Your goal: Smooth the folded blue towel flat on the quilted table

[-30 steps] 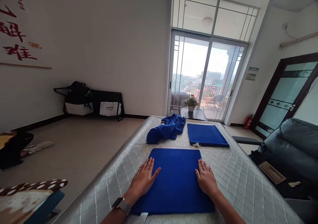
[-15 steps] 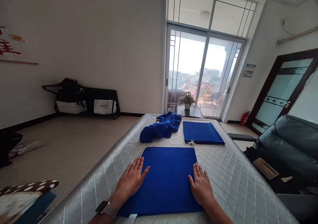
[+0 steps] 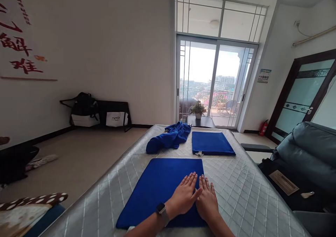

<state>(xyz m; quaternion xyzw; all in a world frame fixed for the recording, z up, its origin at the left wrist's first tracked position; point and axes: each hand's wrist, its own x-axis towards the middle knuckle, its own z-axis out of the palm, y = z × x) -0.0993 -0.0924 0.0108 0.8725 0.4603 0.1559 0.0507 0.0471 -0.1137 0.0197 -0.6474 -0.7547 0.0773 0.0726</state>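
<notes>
A flat blue cloth (image 3: 154, 184) lies on the silvery quilted mattress (image 3: 236, 191), nearest to me. My left hand (image 3: 183, 195), with a watch on its wrist, rests palm down on the cloth's right part, fingers stretched out. Beside it, my right hand (image 3: 207, 198) lies flat over the cloth's right edge, the left thumb reaching across to it. Further back, a crumpled blue cloth (image 3: 168, 139) is on the left and a neatly folded blue cloth (image 3: 212, 142) with a white tag is on the right.
Beyond the mattress stands a small table with a potted plant (image 3: 198, 109) before a glass sliding door. A dark leather armchair (image 3: 309, 153) is at the right. Bags (image 3: 85, 111) sit by the back wall, and patterned fabric (image 3: 28, 212) is at the lower left.
My left hand has moved right across the blue cloth, from its left edge to beside my right hand. My right hand has shifted slightly left. The view has tilted a little upward and left.
</notes>
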